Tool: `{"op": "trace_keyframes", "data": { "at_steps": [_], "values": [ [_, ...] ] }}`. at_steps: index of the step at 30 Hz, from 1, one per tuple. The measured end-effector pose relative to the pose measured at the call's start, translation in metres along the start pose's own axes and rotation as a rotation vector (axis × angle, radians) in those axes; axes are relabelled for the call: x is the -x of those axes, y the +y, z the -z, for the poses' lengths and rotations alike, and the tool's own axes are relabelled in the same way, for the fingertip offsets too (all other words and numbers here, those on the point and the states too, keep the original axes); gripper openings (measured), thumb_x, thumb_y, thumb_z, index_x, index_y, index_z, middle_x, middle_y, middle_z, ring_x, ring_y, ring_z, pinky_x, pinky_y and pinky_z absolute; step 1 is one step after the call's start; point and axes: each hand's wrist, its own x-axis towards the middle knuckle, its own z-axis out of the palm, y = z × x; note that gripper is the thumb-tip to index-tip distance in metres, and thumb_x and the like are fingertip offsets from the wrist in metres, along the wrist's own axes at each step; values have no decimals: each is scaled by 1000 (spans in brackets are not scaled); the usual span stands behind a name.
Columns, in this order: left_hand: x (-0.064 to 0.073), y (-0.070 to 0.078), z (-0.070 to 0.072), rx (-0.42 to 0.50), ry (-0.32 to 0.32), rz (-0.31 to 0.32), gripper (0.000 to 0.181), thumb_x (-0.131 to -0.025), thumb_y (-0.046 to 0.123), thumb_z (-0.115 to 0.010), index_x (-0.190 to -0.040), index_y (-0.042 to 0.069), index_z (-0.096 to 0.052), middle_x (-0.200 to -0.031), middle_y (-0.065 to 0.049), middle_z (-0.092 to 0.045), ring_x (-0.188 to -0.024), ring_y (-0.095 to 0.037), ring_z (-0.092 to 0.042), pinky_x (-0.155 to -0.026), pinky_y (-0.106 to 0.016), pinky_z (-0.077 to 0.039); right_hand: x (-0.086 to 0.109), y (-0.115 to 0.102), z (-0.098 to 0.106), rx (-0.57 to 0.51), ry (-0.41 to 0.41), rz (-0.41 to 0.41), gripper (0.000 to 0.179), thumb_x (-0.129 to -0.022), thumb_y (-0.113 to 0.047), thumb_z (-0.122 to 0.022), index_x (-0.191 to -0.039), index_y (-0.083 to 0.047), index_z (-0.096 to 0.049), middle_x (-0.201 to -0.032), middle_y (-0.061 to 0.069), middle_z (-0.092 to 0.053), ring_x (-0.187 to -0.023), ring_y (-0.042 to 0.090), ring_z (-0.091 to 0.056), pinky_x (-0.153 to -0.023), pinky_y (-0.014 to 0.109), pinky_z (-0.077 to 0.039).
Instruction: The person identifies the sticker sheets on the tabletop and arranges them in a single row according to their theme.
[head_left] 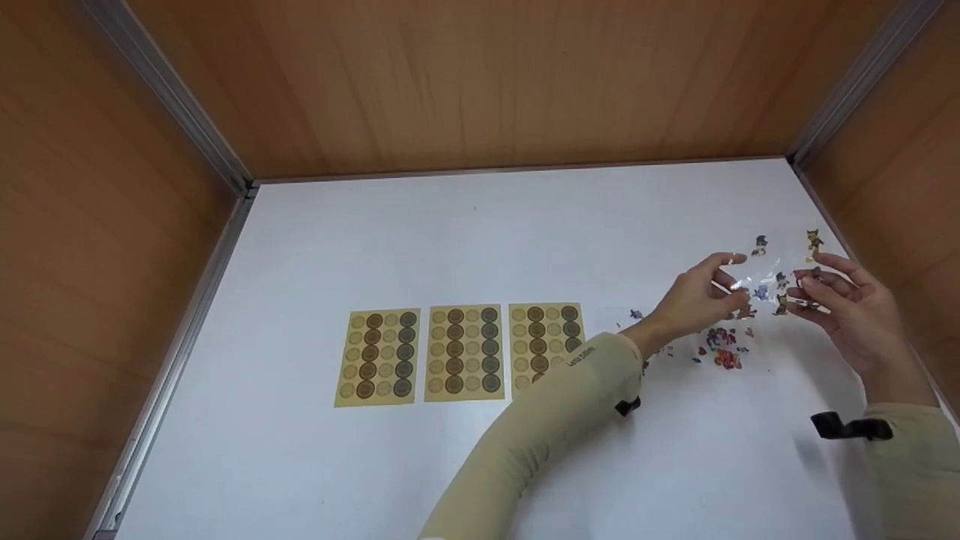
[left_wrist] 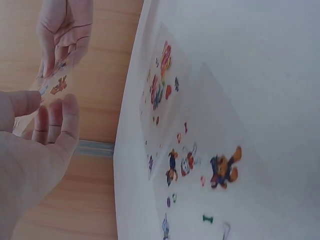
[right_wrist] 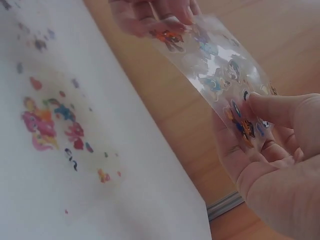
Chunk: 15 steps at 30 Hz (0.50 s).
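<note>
Both hands hold a clear sticker sheet [right_wrist: 220, 75] with small cartoon figures, raised above the right side of the table. The left hand [head_left: 697, 296] grips its left end between thumb and fingers. On the opposite end, the right hand [head_left: 855, 315] has its thumb on the face and its fingers behind, as the right wrist view shows. The sheet bends a little and shines with glare. Beneath the hands, another clear sticker sheet [left_wrist: 162, 95] with pink and red figures lies on the table. Beside it is a clear sheet [left_wrist: 225, 120] with puppy-like figures, partly hidden by the left forearm in the head view.
Three tan sheets of round stickers lie in a row: a left sheet [head_left: 377, 358], a middle sheet [head_left: 464, 352] and a right sheet [head_left: 546, 337], whose lower corner the left sleeve covers. Wooden panels [head_left: 480, 90] wall the white table [head_left: 285, 465] at the back and sides.
</note>
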Motion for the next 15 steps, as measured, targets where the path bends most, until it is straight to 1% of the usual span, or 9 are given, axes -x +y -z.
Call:
{"op": "trace_keyframes", "data": {
  "at_steps": [1,5,6,8,10,12,15],
  "values": [
    [0,0,-3,18,8,5,50,-99,9,-67,-145,21,-52,-97,4,-62,-81,-2,-67,-68,-14,-57,1,1,0,15,1,1,50,-95,9,-63,-142,-7,-54,-108,13,-72,-89,23,-74,-77,36,-62],
    [-1,-2,-14,17,44,17,45,-98,6,-67,-138,21,-56,-95,7,-61,-76,2,-66,-65,-14,-57,5,9,5,129,17,13,61,-94,5,-67,-148,-13,-48,-111,9,-68,-89,20,-73,-74,35,-62],
    [-2,-2,-17,27,50,20,44,-98,6,-67,-137,21,-56,-95,8,-61,-76,2,-66,-65,-14,-57,6,11,7,158,26,18,63,-93,5,-69,-149,-15,-47,-111,9,-67,-89,19,-73,-73,34,-63],
    [-3,-3,-24,12,71,35,43,-97,6,-68,-136,22,-57,-94,9,-61,-75,4,-65,-63,-12,-56,9,15,13,210,49,21,68,-91,5,-70,-150,-18,-45,-108,7,-66,-85,18,-72,-70,33,-63],
    [-3,-5,-33,3,98,54,43,-97,6,-69,-135,22,-57,-94,11,-62,-73,4,-65,-61,-12,-55,12,19,20,233,74,17,71,-90,6,-71,-151,-19,-44,-104,6,-66,-82,17,-71,-68,33,-63],
    [-3,-9,-42,-7,134,73,43,-96,5,-69,-134,22,-58,-92,12,-62,-71,5,-64,-59,-10,-54,16,23,27,232,97,9,71,-90,7,-71,-150,-20,-45,-101,5,-68,-79,17,-72,-67,32,-63],
    [-3,-15,-55,-64,199,94,44,-94,5,-72,-133,22,-58,-90,14,-63,-68,6,-62,-56,-9,-52,21,27,38,243,128,-11,71,-89,5,-73,-150,-21,-45,-100,4,-70,-76,16,-72,-65,31,-63]
  ]
}}
